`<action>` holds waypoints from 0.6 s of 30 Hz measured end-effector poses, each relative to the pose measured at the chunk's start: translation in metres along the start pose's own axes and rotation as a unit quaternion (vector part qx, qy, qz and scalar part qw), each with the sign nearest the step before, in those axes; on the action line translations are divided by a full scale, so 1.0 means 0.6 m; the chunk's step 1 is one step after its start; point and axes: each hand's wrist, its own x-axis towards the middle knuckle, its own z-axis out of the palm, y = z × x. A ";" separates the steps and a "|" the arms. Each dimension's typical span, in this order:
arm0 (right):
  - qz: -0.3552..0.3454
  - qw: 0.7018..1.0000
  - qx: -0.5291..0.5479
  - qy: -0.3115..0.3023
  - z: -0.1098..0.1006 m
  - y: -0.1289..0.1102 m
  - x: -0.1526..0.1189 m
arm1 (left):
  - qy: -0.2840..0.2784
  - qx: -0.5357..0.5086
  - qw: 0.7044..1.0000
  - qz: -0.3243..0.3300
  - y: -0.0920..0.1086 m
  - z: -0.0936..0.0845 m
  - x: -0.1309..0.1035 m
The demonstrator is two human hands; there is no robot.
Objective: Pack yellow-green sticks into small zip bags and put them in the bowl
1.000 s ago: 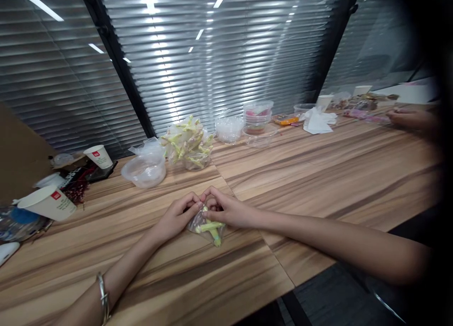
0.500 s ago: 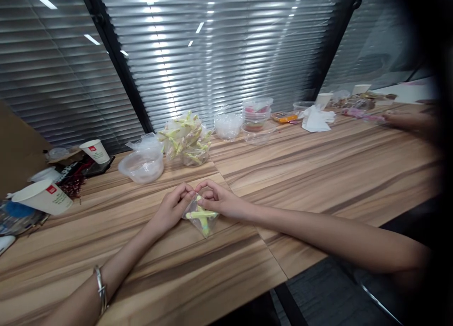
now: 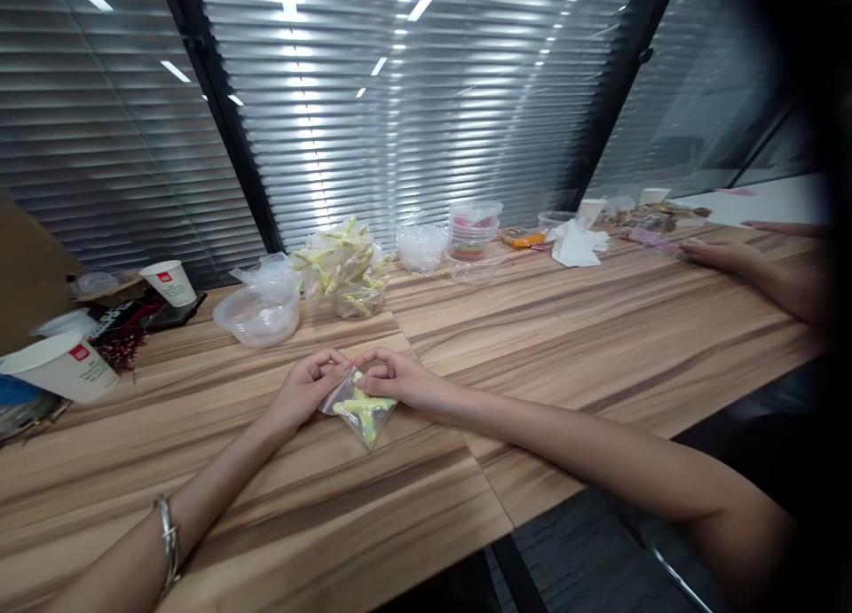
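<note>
A small clear plastic bag point(image 3: 365, 409) with a yellow-green, star-like piece inside hangs point-down just over the wooden table point(image 3: 426, 471). My left hand point(image 3: 310, 387) pinches the bag's upper left edge, its fingers curled. My right hand point(image 3: 392, 378) grips the upper right edge, thumb and fingers pressed together on the plastic. The fingertips of both hands nearly meet at the top of the bag. Beyond them stands a heap of similar yellow-green bagged pieces point(image 3: 346, 263) over a clear container.
Clear plastic bowls point(image 3: 259, 307) stand left of the heap. Paper cups point(image 3: 67, 365) and dark items lie far left. Stacked tubs point(image 3: 474, 227), an orange packet point(image 3: 523, 238) and white tissues point(image 3: 578, 243) line the back. Another person's hand point(image 3: 719, 255) rests at the right.
The view has shifted slightly, so most things sit further left. The bag has tilted a little between my hands. The other person's hand at the right shows more fully, with another hand behind it.
</note>
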 end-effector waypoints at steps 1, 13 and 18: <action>0.003 1.000 0.003 0.005 0.000 -0.001 -0.001 | -0.001 -0.004 1.000 -0.001 -0.001 -0.001 0.000; -0.042 0.994 0.010 0.099 -0.006 -0.006 0.000 | -0.002 0.015 1.000 -0.022 0.001 -0.004 0.002; -0.041 0.994 -0.036 0.095 -0.008 -0.007 -0.001 | -0.026 0.020 0.999 -0.021 0.003 -0.004 -0.003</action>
